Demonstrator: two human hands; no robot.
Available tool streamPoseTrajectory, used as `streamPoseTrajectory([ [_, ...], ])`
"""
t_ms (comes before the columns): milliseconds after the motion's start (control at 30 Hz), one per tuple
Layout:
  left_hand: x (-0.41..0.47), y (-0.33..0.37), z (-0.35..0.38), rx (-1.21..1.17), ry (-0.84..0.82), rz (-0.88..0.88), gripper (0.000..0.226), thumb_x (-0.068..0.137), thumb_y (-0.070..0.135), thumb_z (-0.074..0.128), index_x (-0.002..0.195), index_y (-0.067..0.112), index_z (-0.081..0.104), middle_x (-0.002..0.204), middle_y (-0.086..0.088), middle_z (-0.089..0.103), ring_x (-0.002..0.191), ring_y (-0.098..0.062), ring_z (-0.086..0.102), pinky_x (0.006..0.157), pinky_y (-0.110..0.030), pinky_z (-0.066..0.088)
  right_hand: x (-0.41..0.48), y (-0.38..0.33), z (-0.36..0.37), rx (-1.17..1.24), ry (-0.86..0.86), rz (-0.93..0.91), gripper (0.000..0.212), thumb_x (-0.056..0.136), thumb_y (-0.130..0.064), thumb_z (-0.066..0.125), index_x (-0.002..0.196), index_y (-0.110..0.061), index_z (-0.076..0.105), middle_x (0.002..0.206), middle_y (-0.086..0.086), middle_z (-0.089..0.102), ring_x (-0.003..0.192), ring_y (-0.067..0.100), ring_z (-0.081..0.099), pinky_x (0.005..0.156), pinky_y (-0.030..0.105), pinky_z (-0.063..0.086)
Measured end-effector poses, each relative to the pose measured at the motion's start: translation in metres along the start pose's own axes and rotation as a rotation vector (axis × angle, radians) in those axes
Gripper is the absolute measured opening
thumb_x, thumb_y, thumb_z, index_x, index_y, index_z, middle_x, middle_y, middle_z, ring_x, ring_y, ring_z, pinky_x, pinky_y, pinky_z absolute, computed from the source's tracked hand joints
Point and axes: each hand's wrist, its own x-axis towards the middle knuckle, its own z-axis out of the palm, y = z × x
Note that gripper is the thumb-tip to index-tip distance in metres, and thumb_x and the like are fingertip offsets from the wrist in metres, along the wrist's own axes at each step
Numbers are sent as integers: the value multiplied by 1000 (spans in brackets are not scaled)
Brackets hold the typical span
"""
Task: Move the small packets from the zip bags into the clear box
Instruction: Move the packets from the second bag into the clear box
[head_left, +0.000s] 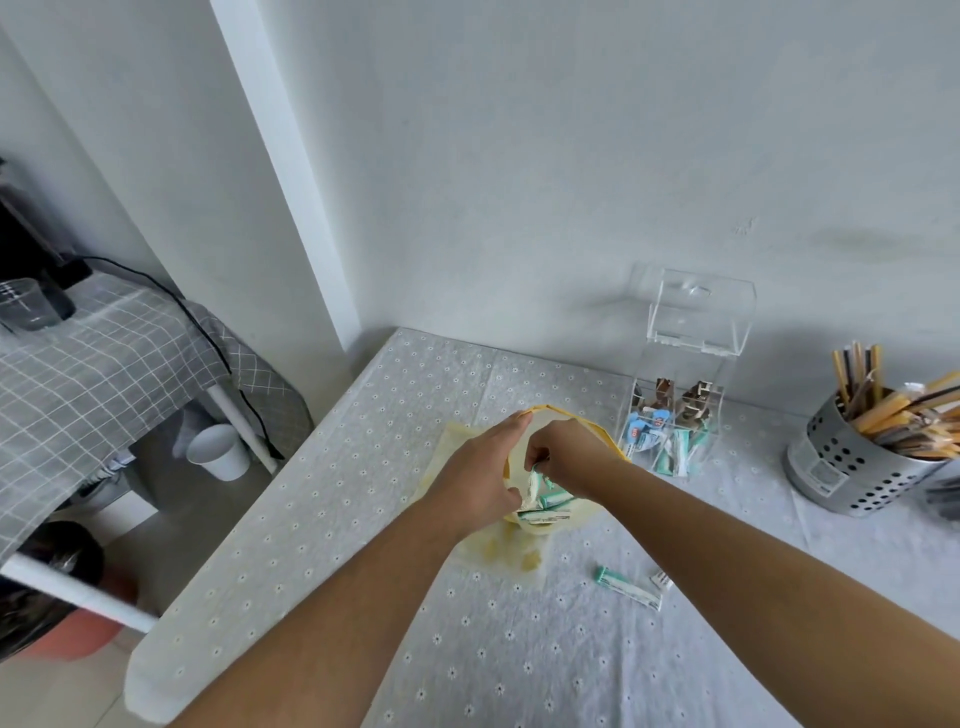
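White wall backs a cloth-covered tabletop (363, 519). The left hand (478, 478) pinches the zip bag (511, 553) at its rim, holding the mouth wide, while the right hand (566, 457) reaches inside and pinches a small packet (535, 480). The next move is likely a lift out and a carry to the clear box (680, 395), which stands beyond the right hand with its lid up. A loose packet (628, 587) lies near the right forearm. Nothing blocks the path.

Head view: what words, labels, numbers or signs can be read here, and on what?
No text is readable.
On the loose packet on the table: fine print, too small.
On the packets in the zip bag: print blurred.
On the blue packets in the clear box: red mark, unreadable.
On the label of the metal holder: blurred.
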Motion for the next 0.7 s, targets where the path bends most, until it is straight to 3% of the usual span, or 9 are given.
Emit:
streamPoseTrajectory([
  [100,2,-1,-3,28,2,-9,88,78,4,65,149,28,20,156,13,22,122,-17,50,94,-19,38,-7,-3,-10,106,2,21,20,85,-2,56,86,-12,72,93,7,73,84,21,70,73,26,54],
  [233,1,1,-6,41,3,-26,88,77,4,65,148,28,20,154,10,29,100,-16,56,85,-17,38,-19,-6,-29,358,-32,51,12,85,3,60,88,0,71,84,12,69,79,29,71,76,32,60],
  [333,1,3,-11,65,17,-35,86,78,4,64,149,29,21,145,-1,42,111,-22,54,82,-16,35,-31,-4,-49,572,-30,94,10,83,7,62,89,5,70,78,12,66,75,28,68,68,25,61],
  [400,1,4,-14,75,22,-39,84,79,6,64,148,29,22,139,-6,48,108,-21,54,79,-15,35,-38,1,-65,677,-4,123,9,81,8,64,83,2,70,76,13,67,73,26,69,65,23,61],
  [567,4,6,-17,97,-1,-46,84,79,10,64,148,31,21,121,-5,55,91,-17,51,75,-17,36,-56,29,-107,837,123,202,13,81,13,62,78,1,68,61,9,69,49,13,68,50,18,57],
  [700,8,7,-22,85,11,-59,84,78,11,64,147,34,22,102,2,50,78,-10,46,70,-18,37,-63,63,-138,861,311,298,13,80,11,64,75,-1,68,71,15,67,55,19,67,52,19,58],
])
